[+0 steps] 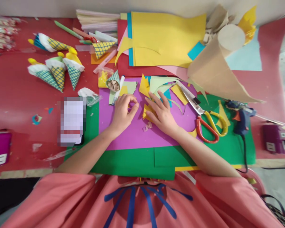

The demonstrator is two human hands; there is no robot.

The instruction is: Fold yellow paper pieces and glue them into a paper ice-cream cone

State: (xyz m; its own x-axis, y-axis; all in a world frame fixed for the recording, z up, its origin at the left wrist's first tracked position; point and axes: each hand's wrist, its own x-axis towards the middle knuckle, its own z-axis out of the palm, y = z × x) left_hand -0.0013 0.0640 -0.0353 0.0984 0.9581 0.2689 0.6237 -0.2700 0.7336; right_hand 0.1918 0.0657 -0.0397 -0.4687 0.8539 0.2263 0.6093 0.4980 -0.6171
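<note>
My left hand [125, 111] is over the purple sheet [123, 141], its thumb and forefinger curled together in a pinch. Whatever sits between those fingertips is too small or hidden to name. My right hand [162, 115] lies with fingers spread, partly covering a folded yellow paper piece [147, 111]. Just beyond its fingertips is a pointed yellow paper cutout [144, 86]. A crumpled pinkish scrap [147, 126] rests between the hands. Past my left hand are a white marker [118, 90] and a small green-patterned paper cone [113, 81].
Open scissors [199, 110] lie to the right, with a blue glue gun [243, 120] and its cord beyond. A large brown paper cone [218, 69] stands behind them. Yellow sheets [168, 34] are stacked at the back. Several decorated cones [73, 71] and a phone [72, 122] are left.
</note>
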